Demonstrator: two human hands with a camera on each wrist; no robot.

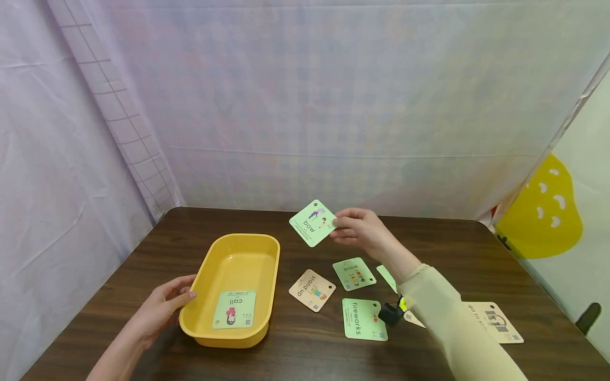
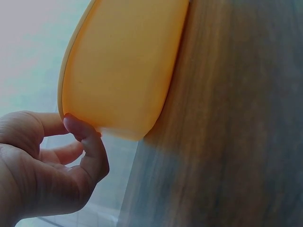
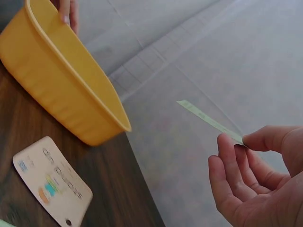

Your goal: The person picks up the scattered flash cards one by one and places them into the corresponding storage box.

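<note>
Between thumb and fingers, my right hand (image 1: pixel 359 228) pinches the corner of a green "bow" flashcard (image 1: pixel 311 222), raised above the table. In the right wrist view that flashcard (image 3: pixel 208 120) appears nearly edge-on. My left hand (image 1: pixel 164 304) grips the left rim of a yellow plastic tray (image 1: pixel 272 275), thumb over the edge; the left wrist view shows the fingers (image 2: pixel 92 156) at the tray's rim. Inside the tray lies a green "call" flashcard (image 1: pixel 233 309). An orange-toned "stand up" flashcard (image 1: pixel 312 290) lies just right of the tray.
Right of the tray, a green "wave" flashcard (image 1: pixel 354 273) and a "fireworks" flashcard (image 1: pixel 364 319) lie on the dark wooden table (image 1: pixel 314 362). Another flashcard (image 1: pixel 495 321) is farther right. The right sleeve partly covers others. A pale curtain (image 1: pixel 333 106) hangs behind the table.
</note>
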